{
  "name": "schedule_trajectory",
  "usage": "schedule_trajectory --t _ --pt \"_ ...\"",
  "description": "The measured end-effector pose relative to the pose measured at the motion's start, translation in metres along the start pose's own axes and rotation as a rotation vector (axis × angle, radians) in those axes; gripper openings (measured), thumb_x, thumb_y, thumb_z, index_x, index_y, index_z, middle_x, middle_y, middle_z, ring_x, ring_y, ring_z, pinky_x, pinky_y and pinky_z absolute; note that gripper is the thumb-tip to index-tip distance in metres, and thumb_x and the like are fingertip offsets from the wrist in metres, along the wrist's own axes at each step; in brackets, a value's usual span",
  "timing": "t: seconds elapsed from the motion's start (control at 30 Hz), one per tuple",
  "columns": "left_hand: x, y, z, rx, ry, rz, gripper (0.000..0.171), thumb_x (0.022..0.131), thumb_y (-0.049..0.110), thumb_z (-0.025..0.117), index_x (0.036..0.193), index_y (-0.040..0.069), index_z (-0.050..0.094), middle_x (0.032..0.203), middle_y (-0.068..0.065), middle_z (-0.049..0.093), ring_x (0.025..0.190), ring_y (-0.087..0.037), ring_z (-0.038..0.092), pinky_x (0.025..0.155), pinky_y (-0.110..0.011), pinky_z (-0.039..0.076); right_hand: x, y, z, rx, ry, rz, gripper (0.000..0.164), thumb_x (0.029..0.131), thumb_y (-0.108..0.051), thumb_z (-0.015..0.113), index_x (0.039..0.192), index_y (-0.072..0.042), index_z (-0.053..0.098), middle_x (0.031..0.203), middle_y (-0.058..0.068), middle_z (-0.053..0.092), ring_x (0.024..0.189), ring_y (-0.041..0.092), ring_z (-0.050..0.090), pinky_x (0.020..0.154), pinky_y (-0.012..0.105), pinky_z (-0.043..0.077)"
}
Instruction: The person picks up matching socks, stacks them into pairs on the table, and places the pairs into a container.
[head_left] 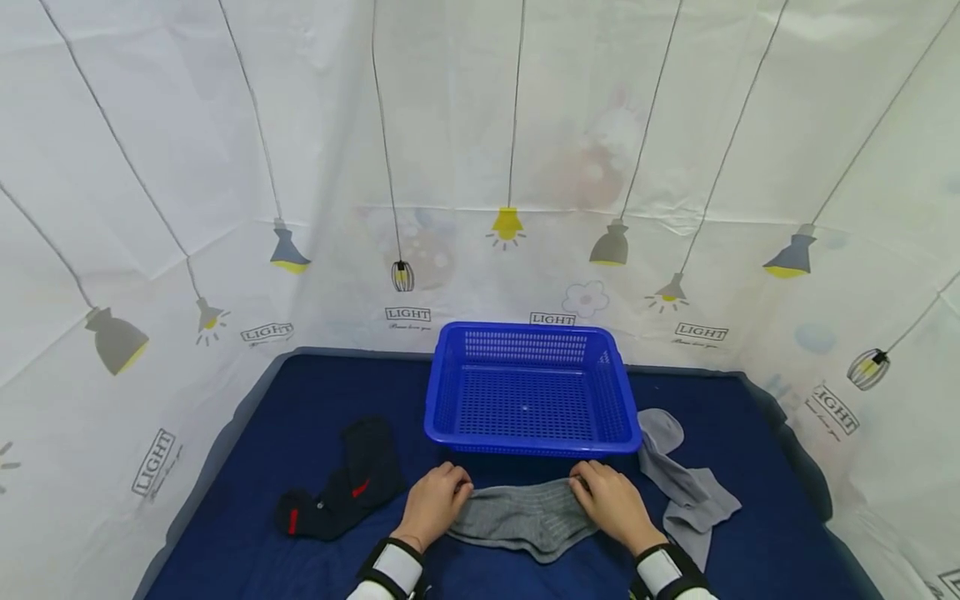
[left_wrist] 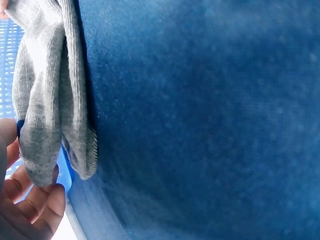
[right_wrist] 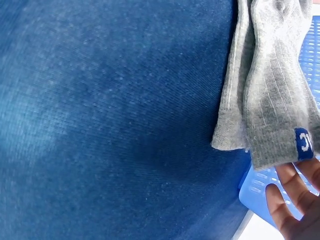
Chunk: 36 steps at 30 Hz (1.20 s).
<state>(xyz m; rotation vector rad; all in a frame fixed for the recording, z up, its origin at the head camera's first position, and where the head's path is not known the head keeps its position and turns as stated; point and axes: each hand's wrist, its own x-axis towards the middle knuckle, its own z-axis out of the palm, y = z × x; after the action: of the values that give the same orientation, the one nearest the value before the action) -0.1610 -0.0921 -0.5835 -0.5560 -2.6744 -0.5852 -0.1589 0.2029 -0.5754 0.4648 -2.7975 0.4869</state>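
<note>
A pair of ribbed grey socks stretches sideways between both hands, in front of the basket. At its left end my left hand pinches the rounded toe of the upper sock between thumb and fingers. My right hand pinches the cuff end, where a blue label with white lettering shows in the right wrist view. The second sock lies alongside, with its cuff hanging apart from the held one.
A blue plastic basket stands just beyond the hands, its perforated floor showing. Black socks with red marks lie to the left. Light grey socks lie on the right, beside the basket. Dark blue cloth covers the table, with white printed curtains around it.
</note>
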Motion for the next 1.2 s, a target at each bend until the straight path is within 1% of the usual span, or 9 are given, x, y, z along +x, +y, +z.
schedule_trajectory --t 0.1,0.3,0.53,0.63,0.8,0.87,0.93,1.07,1.2 --pt "0.000 -0.003 0.002 0.000 0.003 -0.003 0.006 0.079 0.024 0.068 0.076 0.020 0.064 0.072 0.007 0.055 0.063 -0.011 0.056 0.057 -0.028 0.046 0.001 0.002 0.003 -0.008 0.014 -0.010 0.006 0.083 -0.023 0.066 0.088 -0.020 0.063 0.078 -0.008 0.059 0.069 0.011 0.058 0.061 0.033 0.046" --pt "0.002 -0.008 0.005 0.010 0.001 -0.012 0.006 0.078 0.023 0.069 0.076 0.019 0.064 0.070 0.006 0.054 0.062 -0.011 0.056 0.056 -0.029 0.046 0.000 0.005 0.007 -0.012 0.069 -0.042 0.016 0.078 -0.018 0.070 0.091 -0.017 0.063 0.081 -0.003 0.061 0.071 0.017 0.060 0.061 0.037 0.047" --pt "0.004 -0.012 0.006 0.014 -0.048 -0.042 0.005 0.078 0.020 0.069 0.076 0.018 0.064 0.071 0.005 0.054 0.064 -0.012 0.057 0.057 -0.029 0.046 -0.001 0.007 0.007 -0.028 0.074 -0.041 0.023 0.076 -0.018 0.072 0.098 -0.014 0.064 0.085 0.002 0.061 0.074 0.022 0.061 0.064 0.040 0.048" --pt "0.004 -0.013 0.008 0.024 -0.043 -0.061 0.005 0.078 0.019 0.069 0.077 0.018 0.064 0.071 0.004 0.055 0.063 -0.014 0.057 0.056 -0.030 0.046 -0.001 0.007 0.006 -0.030 0.045 -0.027 0.028 0.077 -0.018 0.071 0.103 -0.013 0.064 0.090 0.004 0.062 0.077 0.024 0.061 0.065 0.042 0.048" --pt "0.007 -0.013 0.011 0.070 -0.017 -0.105 0.005 0.075 0.018 0.070 0.074 0.017 0.065 0.070 0.002 0.057 0.061 -0.016 0.058 0.053 -0.031 0.045 -0.003 0.008 0.006 -0.031 -0.058 0.015 0.033 0.080 -0.021 0.069 0.112 -0.015 0.062 0.101 0.006 0.061 0.084 0.026 0.061 0.066 0.045 0.048" --pt "0.009 -0.013 0.013 0.091 -0.014 -0.119 0.005 0.074 0.017 0.070 0.073 0.016 0.065 0.070 0.001 0.058 0.061 -0.017 0.058 0.052 -0.032 0.045 -0.004 0.009 0.008 -0.034 -0.082 0.018 0.035 0.081 -0.021 0.068 0.115 -0.016 0.062 0.104 0.006 0.061 0.086 0.026 0.061 0.066 0.046 0.048" --pt "0.010 -0.013 0.014 0.110 -0.012 -0.118 0.006 0.073 0.017 0.070 0.072 0.016 0.064 0.069 0.001 0.058 0.060 -0.018 0.058 0.052 -0.032 0.045 -0.004 0.009 0.008 -0.037 -0.090 0.017 0.037 0.081 -0.022 0.068 0.117 -0.017 0.061 0.105 0.006 0.060 0.086 0.027 0.061 0.066 0.046 0.048" --pt "0.011 -0.013 0.012 0.131 0.009 -0.101 0.007 0.072 0.017 0.071 0.071 0.016 0.064 0.068 0.000 0.057 0.060 -0.018 0.057 0.052 -0.033 0.044 -0.006 0.009 0.006 -0.049 -0.052 -0.004 0.039 0.079 -0.022 0.069 0.116 -0.016 0.061 0.104 0.006 0.060 0.084 0.027 0.060 0.064 0.046 0.048" --pt "0.010 -0.009 0.002 0.137 0.078 -0.054 0.011 0.069 0.015 0.073 0.071 0.016 0.063 0.068 0.001 0.056 0.058 -0.018 0.055 0.051 -0.032 0.043 -0.007 0.009 0.001 -0.061 0.033 -0.045 0.037 0.076 -0.020 0.071 0.112 -0.015 0.063 0.100 0.005 0.060 0.079 0.025 0.059 0.060 0.043 0.047"
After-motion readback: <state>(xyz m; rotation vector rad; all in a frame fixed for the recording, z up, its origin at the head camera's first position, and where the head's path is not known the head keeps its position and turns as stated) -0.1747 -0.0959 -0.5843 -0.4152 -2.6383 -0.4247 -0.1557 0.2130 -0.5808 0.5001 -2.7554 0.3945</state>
